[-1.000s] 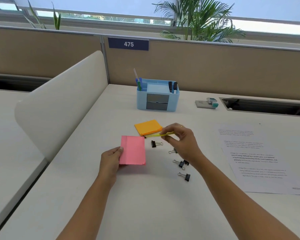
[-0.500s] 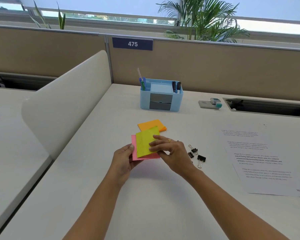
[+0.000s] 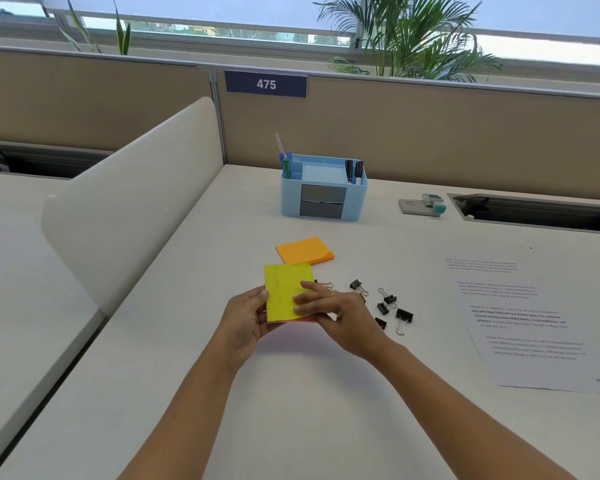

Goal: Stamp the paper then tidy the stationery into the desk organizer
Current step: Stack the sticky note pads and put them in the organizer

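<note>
L hand point(image 3: 245, 318) grips; R hand point(image 3: 342, 320) fingers point(image 3: 312, 288) seemingly flat.

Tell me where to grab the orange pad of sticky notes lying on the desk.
Probably from above, pinching its near right corner: the orange pad lies flat on the desk, and there the stacked sheets' edges show some thickness to catch, while the rest sits flush with the surface.
</note>
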`<state>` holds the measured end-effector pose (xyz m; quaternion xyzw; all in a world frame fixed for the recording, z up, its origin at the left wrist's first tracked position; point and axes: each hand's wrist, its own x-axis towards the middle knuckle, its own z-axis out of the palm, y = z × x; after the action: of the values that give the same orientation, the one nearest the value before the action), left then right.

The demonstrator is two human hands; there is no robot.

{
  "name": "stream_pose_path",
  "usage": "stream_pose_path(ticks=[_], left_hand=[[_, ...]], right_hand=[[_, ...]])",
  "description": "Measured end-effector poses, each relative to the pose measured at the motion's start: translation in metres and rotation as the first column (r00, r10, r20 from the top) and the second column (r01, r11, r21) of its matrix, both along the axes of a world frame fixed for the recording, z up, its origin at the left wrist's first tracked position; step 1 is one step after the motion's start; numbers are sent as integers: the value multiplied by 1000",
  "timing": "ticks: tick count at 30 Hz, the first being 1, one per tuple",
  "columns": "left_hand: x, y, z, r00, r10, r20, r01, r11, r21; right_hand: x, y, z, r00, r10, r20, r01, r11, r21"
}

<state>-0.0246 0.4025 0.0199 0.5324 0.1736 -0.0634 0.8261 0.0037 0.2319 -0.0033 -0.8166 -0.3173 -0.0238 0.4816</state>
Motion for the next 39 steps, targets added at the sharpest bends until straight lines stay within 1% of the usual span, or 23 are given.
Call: stream_pose_path(ticks=[5, 8, 10, 12, 14, 16, 18, 23, 25, 27, 31, 33, 35, 37, 39], left_hand=[[2, 2, -6, 999, 29, -27, -27, 998, 57], [3, 6, -10, 995, 88, -41, -85, 994, 71], [4, 11, -14, 990, 137, -45, -133, 988, 74], [4, 18, -17, 983, 178, -50, -174, 981, 86], [5, 24, -20, 975, 215, -49, -210, 973, 97], [6, 29, -21, 969, 245, -36, -240, 965, 105], [6, 33, -20, 964, 266, -24, -262, 958, 119], [6, 41, -21, 961, 276, -11, -273, 955, 112], [6, 43, -22, 960, 278, -16, -275, 955, 111], [7, 45, -23, 962, 272, -21, -269, 957, 105], [8, 45, -24, 961, 277, -27, -273, 956, 106], [9, 45, -25, 960, 277, -30, -273, 956, 106], [9, 44, -26, 962, 272, -35, -268, 958, 102], [10, 42, -25, 963, 267, -37, -262, 960, 100], [10, 40, -24, 965, 258, -38, -254, 962, 100]], right_hand=[[-1, 1, 1, 997, 27, -76, -33, 996, -79], [4, 4, 7, 996, 12, -90, -20, 996, -84], [14, 6, 12, 996, -51, -70, 43, 994, -100], [30, 8, 16, 988, -150, -29, 142, 971, -190], [48, 11, 19, 979, -206, 3, 193, 916, -351], [65, 17, 21, 978, -209, 6, 183, 842, -507], [79, 24, 23, 977, -214, -1, 168, 774, -611], [103, 34, 24, 973, -232, -1, 149, 628, -764], [108, 35, 23, 984, -175, 41, 133, 552, -824], [108, 34, 20, 988, -118, 103, 148, 504, -851], [104, 28, 15, 966, -36, 256, 239, 499, -833], [104, 25, 11, 957, -9, 291, 257, 498, -828], [105, 22, 7, 956, -18, 293, 260, 514, -817], [106, 21, 6, 958, -70, 278, 269, 558, -785], [105, 21, 10, 960, -142, 243, 276, 640, -717]])
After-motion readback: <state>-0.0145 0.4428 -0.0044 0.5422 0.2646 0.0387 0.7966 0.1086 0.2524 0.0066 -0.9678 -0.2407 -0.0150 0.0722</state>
